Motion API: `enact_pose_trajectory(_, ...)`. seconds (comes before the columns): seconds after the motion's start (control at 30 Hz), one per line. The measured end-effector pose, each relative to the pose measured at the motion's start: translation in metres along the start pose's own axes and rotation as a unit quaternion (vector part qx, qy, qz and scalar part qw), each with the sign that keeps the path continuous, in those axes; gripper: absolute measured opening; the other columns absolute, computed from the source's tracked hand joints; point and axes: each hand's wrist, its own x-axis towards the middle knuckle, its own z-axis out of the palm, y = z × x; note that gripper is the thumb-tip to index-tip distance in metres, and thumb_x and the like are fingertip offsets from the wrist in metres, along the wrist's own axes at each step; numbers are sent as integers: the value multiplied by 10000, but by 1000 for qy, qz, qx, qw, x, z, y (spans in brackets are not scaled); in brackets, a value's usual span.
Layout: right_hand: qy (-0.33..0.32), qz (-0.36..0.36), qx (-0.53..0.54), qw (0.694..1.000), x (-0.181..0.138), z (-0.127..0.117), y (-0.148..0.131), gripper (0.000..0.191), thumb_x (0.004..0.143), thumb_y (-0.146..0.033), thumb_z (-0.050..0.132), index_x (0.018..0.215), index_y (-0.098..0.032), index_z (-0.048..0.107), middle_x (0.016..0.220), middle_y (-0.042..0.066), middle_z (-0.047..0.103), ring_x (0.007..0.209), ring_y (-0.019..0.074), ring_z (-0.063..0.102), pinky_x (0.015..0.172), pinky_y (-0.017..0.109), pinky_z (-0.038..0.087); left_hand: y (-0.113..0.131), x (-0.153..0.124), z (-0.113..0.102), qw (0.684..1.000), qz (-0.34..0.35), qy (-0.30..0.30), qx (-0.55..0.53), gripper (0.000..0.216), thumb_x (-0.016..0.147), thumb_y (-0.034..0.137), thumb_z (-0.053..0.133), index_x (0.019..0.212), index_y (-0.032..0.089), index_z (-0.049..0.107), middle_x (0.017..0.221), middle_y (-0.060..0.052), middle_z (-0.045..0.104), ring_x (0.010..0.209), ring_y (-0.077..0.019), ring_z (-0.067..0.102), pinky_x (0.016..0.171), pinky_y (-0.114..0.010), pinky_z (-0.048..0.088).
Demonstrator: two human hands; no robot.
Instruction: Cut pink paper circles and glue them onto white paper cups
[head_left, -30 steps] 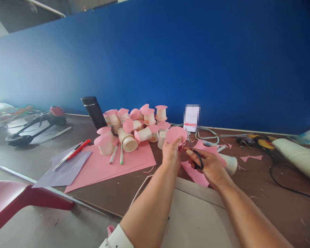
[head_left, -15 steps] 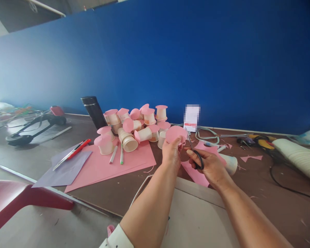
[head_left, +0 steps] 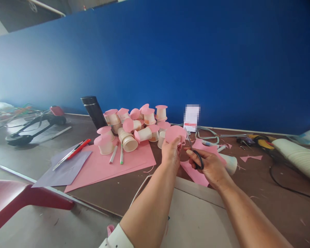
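Head view. The left hand (head_left: 171, 151) pinches a round pink paper disc (head_left: 174, 133) between thumb and fingers, above the brown table (head_left: 263, 182). The right hand (head_left: 214, 168) is closed around the handles of black-handled metal scissors (head_left: 198, 154); the blades point to the far side, just beside the disc's right edge. Whether the blades touch the disc cannot be determined.

Obstructions: a white paper cup (head_left: 230, 164) lies on its side just right of the right hand, which partly covers the cut pink paper (head_left: 196, 175) beneath it. To the left of the disc, a cluster of white paper cups with pink paper tops (head_left: 149, 118) occupies the far side, beside a black cylindrical bottle (head_left: 94, 112).

Left side: flat pink paper sheets (head_left: 113, 170) carry two slim white markers (head_left: 113, 155). A red-and-silver utility knife (head_left: 74, 151) lies across a lilac paper sheet (head_left: 69, 170). Far right: a long stack of white cups (head_left: 297, 158) lies near a black cable (head_left: 286, 187).
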Motion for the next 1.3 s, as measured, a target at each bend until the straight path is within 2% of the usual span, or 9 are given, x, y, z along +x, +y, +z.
enact_pose_trajectory(0.37,3,-5,1,1000,-1,0,-1,568,721,-658,692,1011,-177,771,614,10,581,548,119,498,457,240,329,-1,2,-1,1000,4,-6,2,369,663,103,769,995,178,625,949,-53,695,692,-87,646,630,-180,489)
enact_pose_trajectory(0.67,1,5,34,999,0,0,-1,551,691,-600,748,1057,-189,764,613,-6,580,543,111,495,457,235,327,-1,1,-1,1000,6,-8,8,331,689,97,740,990,173,626,912,-47,695,688,-85,643,629,-171,486)
enact_pose_trajectory(0.87,5,2,27,1000,0,0,-1,535,719,-580,738,1075,-181,759,607,-7,570,547,105,479,456,229,311,-1,1,0,1000,7,-7,11,336,680,101,748,981,176,620,901,-38,688,672,-78,631,630,-175,479)
enact_pose_trajectory(1.17,21,5,30,999,0,2,-5,567,674,-592,766,1043,-161,765,589,-1,571,536,107,481,455,228,320,-2,2,-1,1000,9,-5,13,316,692,102,735,979,170,621,925,-44,683,679,-82,628,644,-194,482)
enact_pose_trajectory(1.3,52,3,23,998,1,1,-2,577,676,-636,743,1024,-175,761,611,7,604,552,120,519,468,230,336,2,-2,0,1000,8,-9,14,263,720,99,703,960,168,621,880,-30,674,649,-75,612,632,-190,476)
